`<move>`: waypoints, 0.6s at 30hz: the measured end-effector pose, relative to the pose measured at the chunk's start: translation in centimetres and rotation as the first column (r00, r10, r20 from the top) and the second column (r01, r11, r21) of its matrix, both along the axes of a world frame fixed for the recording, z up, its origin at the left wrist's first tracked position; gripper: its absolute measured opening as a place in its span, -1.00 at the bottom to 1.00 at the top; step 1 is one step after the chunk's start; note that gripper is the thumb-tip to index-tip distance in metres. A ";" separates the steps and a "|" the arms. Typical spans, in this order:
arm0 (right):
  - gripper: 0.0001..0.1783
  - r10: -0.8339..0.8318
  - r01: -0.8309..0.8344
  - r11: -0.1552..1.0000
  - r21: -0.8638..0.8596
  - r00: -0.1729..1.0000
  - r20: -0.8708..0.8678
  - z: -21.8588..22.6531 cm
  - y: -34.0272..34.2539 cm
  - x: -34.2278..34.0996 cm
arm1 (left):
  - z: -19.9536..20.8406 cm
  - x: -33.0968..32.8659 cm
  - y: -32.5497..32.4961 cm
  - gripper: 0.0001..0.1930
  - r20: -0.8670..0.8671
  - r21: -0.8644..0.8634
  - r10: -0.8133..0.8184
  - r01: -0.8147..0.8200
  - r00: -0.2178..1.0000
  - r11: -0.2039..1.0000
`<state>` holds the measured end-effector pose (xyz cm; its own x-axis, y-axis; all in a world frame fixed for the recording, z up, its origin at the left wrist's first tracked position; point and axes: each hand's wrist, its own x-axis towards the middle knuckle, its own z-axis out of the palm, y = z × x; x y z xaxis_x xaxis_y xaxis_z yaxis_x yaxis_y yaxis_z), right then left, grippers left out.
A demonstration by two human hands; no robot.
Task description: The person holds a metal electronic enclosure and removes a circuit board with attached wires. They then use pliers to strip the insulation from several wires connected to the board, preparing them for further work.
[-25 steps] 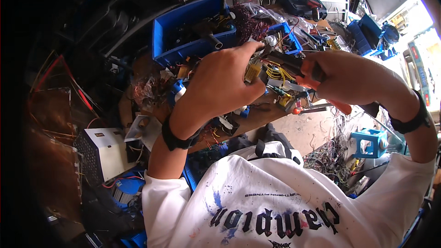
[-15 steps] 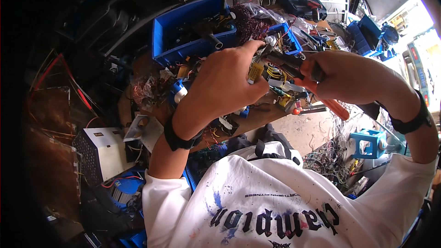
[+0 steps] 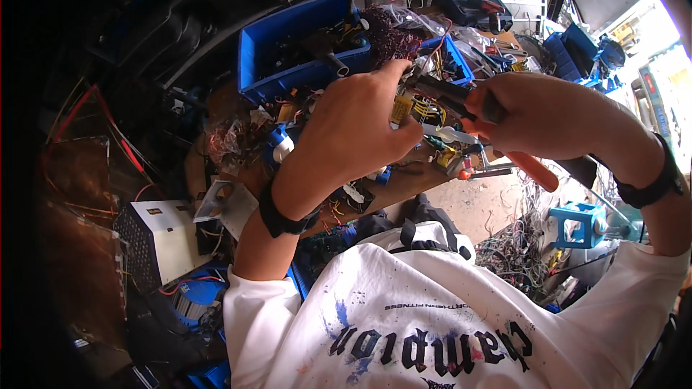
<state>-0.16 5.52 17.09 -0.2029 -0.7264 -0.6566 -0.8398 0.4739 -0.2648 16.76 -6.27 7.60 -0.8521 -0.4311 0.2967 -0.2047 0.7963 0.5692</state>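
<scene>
Above the cluttered workbench (image 3: 404, 186), my left hand (image 3: 357, 119) is closed on a small part with a yellow block (image 3: 401, 109) between thumb and fingers. Most of that part is hidden by the hand. My right hand (image 3: 526, 114) wraps round a pair of pliers (image 3: 535, 171) with orange handles. The dark jaws point left and meet the upper end of the small part by my left fingertips. Whether the jaws grip it or only touch it, I cannot tell.
A big blue bin (image 3: 263, 86) with tools stands behind my left hand, beside a heap of dark reddish wire (image 3: 389, 39). A smaller blue tray (image 3: 459, 57) lies beyond the pliers. Tangled cables (image 3: 504, 256) and a light blue stool (image 3: 577, 223) are at lower right.
My right hand and the pliers have shifted slightly, the orange handle end swinging a little right and down. My left hand stays nearly in place with the small part.
</scene>
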 end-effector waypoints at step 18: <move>-0.56 -0.086 0.086 0.996 -0.003 0.996 0.022 -0.1 -0.7 0.5 | 0.7 -0.1 0.0 -0.39 0.100 0.054 0.003 -0.009 0.995 0.998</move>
